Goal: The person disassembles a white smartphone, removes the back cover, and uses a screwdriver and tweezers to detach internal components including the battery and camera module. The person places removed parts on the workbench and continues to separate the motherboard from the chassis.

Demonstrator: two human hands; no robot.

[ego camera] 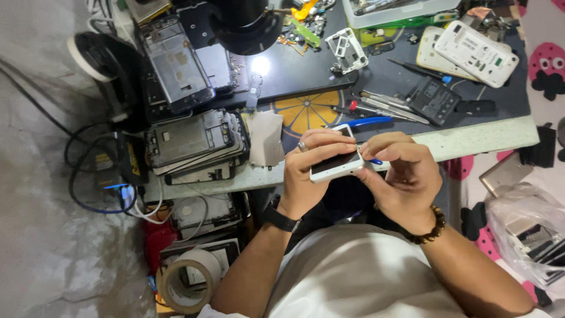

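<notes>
White phone (335,160) with a dark screen, slim and rounded at the corners, held tilted above the near edge of the surface (471,141). Left hand (309,171) wrapped around its left end, fingers (323,140) curled over the top edge, ring on one. Right hand (403,176) clenched at the phone's right end, pinching a small blue tool (375,161) against it. Behind, on the surface: blue-handled tweezers (365,122), black battery (434,100), stack of phone frames (194,144).

Phone (335,162): glossy dark glass, white plastic rim; bench edge (482,140): rough speckled stone; tweezers (391,103): bright metal; tape roll (187,281): matt paper; bracelet (432,231): polished wooden beads.
</notes>
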